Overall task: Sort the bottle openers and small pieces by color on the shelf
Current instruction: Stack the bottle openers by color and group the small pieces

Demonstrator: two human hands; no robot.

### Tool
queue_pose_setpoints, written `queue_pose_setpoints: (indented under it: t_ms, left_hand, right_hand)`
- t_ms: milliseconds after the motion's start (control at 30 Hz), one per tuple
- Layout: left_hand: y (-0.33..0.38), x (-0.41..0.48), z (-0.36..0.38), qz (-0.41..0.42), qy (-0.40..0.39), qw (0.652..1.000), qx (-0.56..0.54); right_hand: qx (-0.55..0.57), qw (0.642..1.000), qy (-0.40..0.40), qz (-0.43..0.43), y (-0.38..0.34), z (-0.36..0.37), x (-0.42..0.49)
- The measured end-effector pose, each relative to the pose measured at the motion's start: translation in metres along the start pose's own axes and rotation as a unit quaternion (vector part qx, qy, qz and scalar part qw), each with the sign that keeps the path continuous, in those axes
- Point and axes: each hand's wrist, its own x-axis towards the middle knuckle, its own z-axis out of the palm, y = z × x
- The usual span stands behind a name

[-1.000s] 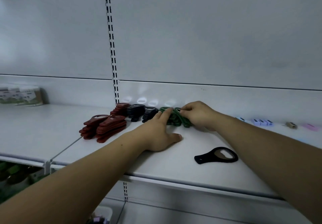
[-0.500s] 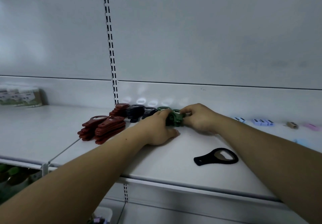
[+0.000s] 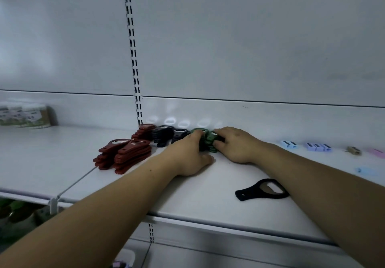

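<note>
Both hands pressed against the stack of green bottle openers at the back of the shelf, frame centre.

The left hand (image 3: 190, 156) and right hand (image 3: 234, 145) close in on the green bottle openers (image 3: 209, 140) from either side, fingers curled against the stack; whether either hand actually pinches an opener cannot be told, since the fingers hide the contact. Left of the green stack stand black bottle openers (image 3: 164, 134), then red bottle openers (image 3: 127, 155) in several piles. One loose black opener (image 3: 260, 189) lies flat near the front edge of the shelf (image 3: 208, 201), lower right, partly under the right forearm. Small pastel pieces (image 3: 316, 146), possibly sharpeners, sit spread along the right edge.
</note>
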Motion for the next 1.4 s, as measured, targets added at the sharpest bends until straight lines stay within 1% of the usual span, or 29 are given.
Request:
queue_pose_setpoints:
  t_ms: [167,267,367,433,467,500,600,633,700,767,833,867,933,967,1033,1100,1167,1200,1233,1267,1333,1400]
  left_hand:
    - [-0.002,0.001,0.002,0.01,0.001,1.0,-0.005]
    - [-0.002,-0.002,0.0,0.004,0.003,1.0,-0.01]
    - [0.006,-0.009,-0.008,-0.003,0.034,0.999,0.018]
    - [0.017,-0.019,-0.012,0.011,0.064,0.997,0.045]
    - [0.025,-0.024,-0.013,0.026,0.062,0.996,0.054]
    - [0.033,-0.031,-0.012,0.041,0.042,0.996,0.062]
    - [0.062,-0.054,-0.002,0.067,-0.075,0.991,0.091]
    - [0.069,-0.059,0.001,0.081,-0.094,0.986,0.115]
    - [0.08,-0.063,0.003,0.099,-0.094,0.981,0.139]
    - [0.087,-0.063,0.001,0.097,-0.093,0.981,0.137]
    - [0.091,-0.062,0.0,0.084,-0.096,0.983,0.13]
    - [0.093,-0.063,0.001,0.08,-0.099,0.984,0.126]
    - [0.094,-0.064,0.002,0.073,-0.092,0.988,0.105]
    - [0.093,-0.064,0.003,0.068,-0.08,0.991,0.084]
    - [0.088,-0.063,0.006,0.053,-0.044,0.997,0.021]
    - [0.081,-0.062,0.007,0.035,-0.012,0.998,-0.046]
    - [0.074,-0.061,0.007,0.022,0.006,0.994,-0.103]
    - [0.07,-0.061,0.005,0.017,0.012,0.992,-0.122]
    - [0.066,-0.062,0.003,0.013,0.018,0.99,-0.137]
    - [0.062,-0.064,0.001,0.006,0.023,0.988,-0.149]
    - [0.053,-0.069,-0.003,-0.003,0.037,0.987,-0.158]
    - [0.046,-0.073,-0.007,-0.004,0.044,0.989,-0.14]
  right_hand:
    - [-0.024,0.999,-0.041,0.006,0.001,-0.002,0.002]
    - [-0.04,0.998,-0.036,0.023,0.001,-0.012,-0.001]
    - [-0.053,0.997,-0.036,0.038,0.001,-0.029,-0.009]
    - [-0.064,0.996,-0.045,0.048,0.002,-0.039,-0.021]
    - [-0.068,0.995,-0.051,0.054,0.003,-0.043,-0.029]
    - [-0.071,0.994,-0.058,0.06,0.003,-0.047,-0.037]
    - [-0.092,0.989,-0.091,0.066,0.005,-0.057,-0.067]
    - [-0.097,0.988,-0.102,0.066,0.006,-0.061,-0.078]
    - [-0.097,0.986,-0.111,0.077,0.012,-0.07,-0.098]
    - [-0.065,0.986,-0.113,0.101,0.021,-0.08,-0.117]
    - [0.005,0.985,-0.124,0.117,0.027,-0.086,-0.132]
    - [0.036,0.984,-0.133,0.116,0.028,-0.086,-0.139]
    - [0.057,0.984,-0.141,0.088,0.027,-0.079,-0.146]
    - [0.057,0.987,-0.132,0.07,0.024,-0.074,-0.147]
    - [0.072,0.993,-0.075,0.052,0.02,-0.063,-0.144]
    - [0.144,0.988,-0.018,0.058,0.017,-0.057,-0.137]
    - [0.212,0.975,0.013,0.07,0.016,-0.054,-0.13]
    - [0.219,0.973,0.019,0.074,0.016,-0.053,-0.127]
    - [0.206,0.975,0.016,0.076,0.016,-0.054,-0.124]
    - [0.168,0.983,0.004,0.073,0.016,-0.055,-0.121]
    - [0.026,0.996,-0.034,0.077,0.018,-0.063,-0.12]
    - [-0.106,0.987,-0.053,0.113,0.024,-0.076,-0.121]
